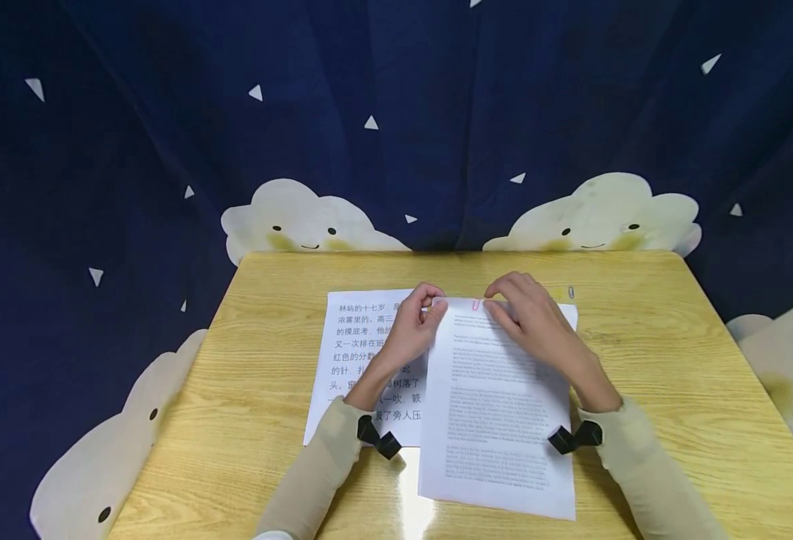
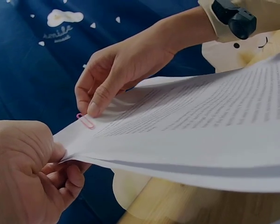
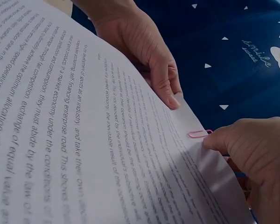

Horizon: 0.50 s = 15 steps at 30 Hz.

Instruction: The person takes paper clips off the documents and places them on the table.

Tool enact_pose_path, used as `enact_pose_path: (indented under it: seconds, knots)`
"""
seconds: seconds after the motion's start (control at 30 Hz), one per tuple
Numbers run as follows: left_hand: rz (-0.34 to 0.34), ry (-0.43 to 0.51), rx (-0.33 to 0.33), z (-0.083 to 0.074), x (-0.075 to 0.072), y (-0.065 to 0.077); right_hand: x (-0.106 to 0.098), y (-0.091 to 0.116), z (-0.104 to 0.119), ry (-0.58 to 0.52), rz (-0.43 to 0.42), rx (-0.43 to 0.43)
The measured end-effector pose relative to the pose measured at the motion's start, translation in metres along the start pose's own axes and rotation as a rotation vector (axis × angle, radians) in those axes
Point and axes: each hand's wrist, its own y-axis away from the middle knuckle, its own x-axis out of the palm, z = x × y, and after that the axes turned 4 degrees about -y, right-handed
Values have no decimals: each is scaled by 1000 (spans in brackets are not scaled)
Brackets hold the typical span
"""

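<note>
Printed sheets of paper (image 1: 497,420), at least two in a stack, are held up at their top edge above the table. A pink paper clip (image 2: 86,122) sits over that edge near its middle. My left hand (image 1: 415,319) pinches the top left corner, thumb on top and fingers beneath. Beside the clip, my right hand (image 1: 534,322) pinches the same edge, its thumb touching the paper next to the pink loop in the right wrist view. Whether the right fingers also touch the clip's back is hidden.
Under the left forearm lies another sheet with large Chinese print (image 1: 362,360) on the wooden table (image 1: 234,450). A grey paper clip (image 1: 571,292) lies behind the right hand, with something small and yellow near it. A dark blue curtain (image 1: 437,112) hangs behind the table.
</note>
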Motion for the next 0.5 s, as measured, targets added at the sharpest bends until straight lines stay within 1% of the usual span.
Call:
enact_pose_path:
  seconds: [0.23, 0.37, 0.5]
  knots:
    - [90, 126, 10, -2, -3, 0, 1, -1, 2, -23, 10, -25]
    - [113, 136, 23, -3, -6, 0, 0, -1, 2, -31, 6, -37]
    - [118, 144, 11, -4, -7, -1, -1, -1, 4, -31, 10, -24]
